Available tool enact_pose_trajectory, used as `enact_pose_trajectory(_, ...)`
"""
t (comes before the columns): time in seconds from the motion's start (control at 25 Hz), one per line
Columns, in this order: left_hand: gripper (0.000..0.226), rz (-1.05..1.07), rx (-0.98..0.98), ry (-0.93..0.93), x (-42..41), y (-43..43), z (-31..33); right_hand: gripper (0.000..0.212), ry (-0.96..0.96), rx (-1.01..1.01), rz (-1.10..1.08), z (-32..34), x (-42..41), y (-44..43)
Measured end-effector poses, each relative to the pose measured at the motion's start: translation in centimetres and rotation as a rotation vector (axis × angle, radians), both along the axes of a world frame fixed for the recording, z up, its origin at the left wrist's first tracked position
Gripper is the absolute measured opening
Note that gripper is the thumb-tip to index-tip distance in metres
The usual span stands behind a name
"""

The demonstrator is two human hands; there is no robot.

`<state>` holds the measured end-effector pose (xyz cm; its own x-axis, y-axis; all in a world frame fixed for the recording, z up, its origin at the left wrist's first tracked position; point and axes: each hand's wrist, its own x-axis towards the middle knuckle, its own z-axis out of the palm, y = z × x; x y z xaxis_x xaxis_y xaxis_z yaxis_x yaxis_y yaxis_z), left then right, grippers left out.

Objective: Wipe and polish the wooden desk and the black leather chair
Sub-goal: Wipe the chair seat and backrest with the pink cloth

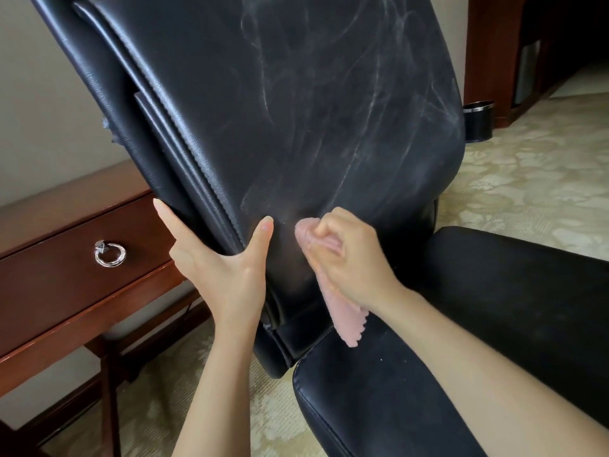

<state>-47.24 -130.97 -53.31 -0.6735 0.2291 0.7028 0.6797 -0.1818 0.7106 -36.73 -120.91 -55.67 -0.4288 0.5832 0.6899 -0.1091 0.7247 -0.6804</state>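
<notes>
Black leather fills most of the head view: the tilted backrest of the black leather office chair (pixel 296 110) carries pale swirled smears above both hands, so I judge the wiping of it is in progress and not finished. The right hand (pixel 349 255) is closed around a bunched pink microfibre cloth (pixel 333 291) and presses it on the lower part of the backrest; the loose end of the cloth hangs below the hand, just over the seat cushion. Just to its left, the left hand (pixel 224 258) is open and clasps the side edge of the backrest, thumb on the front face and fingers behind, to steady it. Further left of this hand stands the reddish-brown wooden desk (pixel 66 285) with a silver ring pull (pixel 110 253) on its drawer; if it is already polished, I cannot tell. The seat shows small specks, so it probably waits too.
</notes>
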Motion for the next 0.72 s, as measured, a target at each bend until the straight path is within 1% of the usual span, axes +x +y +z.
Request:
enact_pose_trajectory(0.08, 0.114, -0.008, 0.007, 0.024, -0.1, 0.0, 0.0, 0.008, -0.015, 0.030, 0.061, -0.9, 0.2, -1.0)
enact_pose_trajectory(0.12, 0.113, -0.011, 0.007, 0.031, -0.1, 0.0, 0.0, 0.006, -0.020, 0.055, 0.052, -1.2, 0.3, -1.2)
enact_pose_trajectory(0.28, 0.110, -0.012, 0.020, 0.018, 0.1, 0.1, -0.2, 0.008, -0.042, 0.236, -0.103, -0.6, 0.1, -0.1)
enact_pose_trajectory(0.36, 0.108, 0.000, 0.033, 0.021, 0.1, 0.3, -0.3, 0.013, -0.022, 0.274, -0.186, 0.1, 0.0, 1.3)
enact_pose_trajectory(0.44, 0.109, 0.010, 0.042, 0.017, -0.1, 0.4, -0.4, 0.014, 0.001, 0.260, -0.270, 1.4, 0.1, 3.4)
enact_pose_trajectory(0.56, 0.111, 0.009, 0.050, 0.002, 0.0, 0.4, -0.3, 0.014, -0.032, 0.239, -0.373, 3.6, 0.4, 6.2)
enact_pose_trajectory(0.64, 0.111, 0.000, 0.045, 0.003, 0.0, 0.5, -0.2, 0.009, -0.056, 0.201, -0.437, 5.1, 0.7, 8.1)
enact_pose_trajectory(0.72, 0.112, -0.007, 0.036, 0.004, 0.1, 0.5, -0.1, 0.009, -0.042, 0.160, -0.515, 6.5, 0.8, 9.7)
